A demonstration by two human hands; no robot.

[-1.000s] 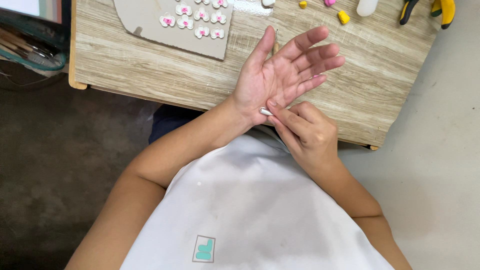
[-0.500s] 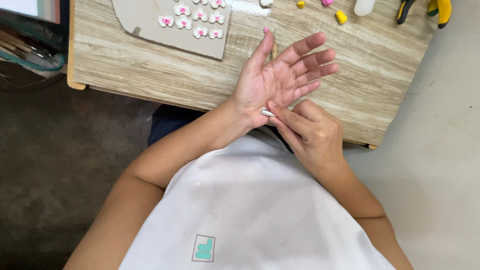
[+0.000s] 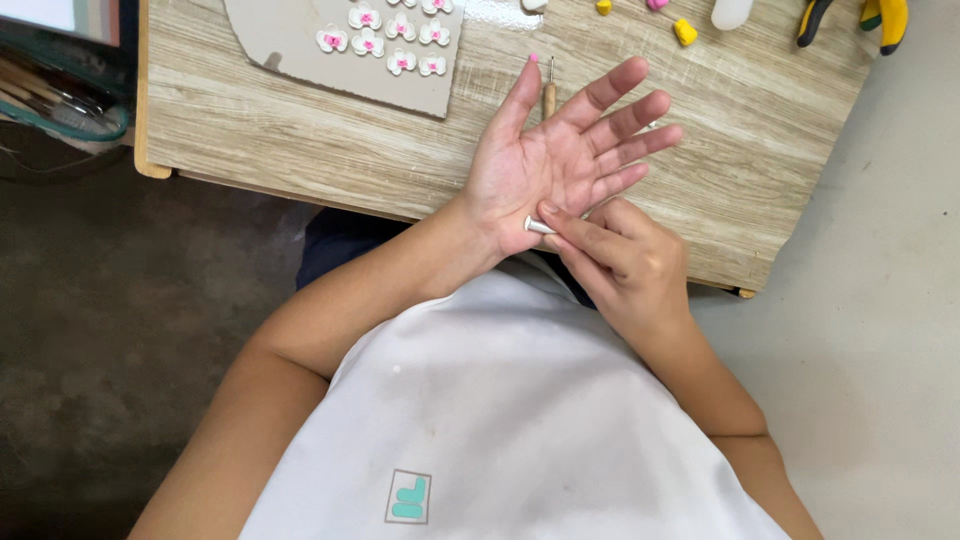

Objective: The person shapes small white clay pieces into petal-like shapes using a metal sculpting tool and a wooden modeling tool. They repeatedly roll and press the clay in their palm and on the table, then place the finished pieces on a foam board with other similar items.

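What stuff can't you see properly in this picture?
- Small white piece, head view: mostly covered by the right hand, pressed against the left hand.
- Yellow-handled pliers: cut off by the top edge.
- Flower pieces: top row cut off.

From my remote seat I see bare forearms leading to the left hand (image 3: 545, 165) and the right hand (image 3: 625, 260), with no sleeves reaching the wrists and no rings, watch or bracelet on either. Below the hands lies a white garment (image 3: 500, 420), plain and loose (a few faint specks near its upper left). Low on it, well below the hands, sits a small square patch (image 3: 408, 497) with teal shapes. A dark blue cloth (image 3: 335, 245) shows beside the left forearm.
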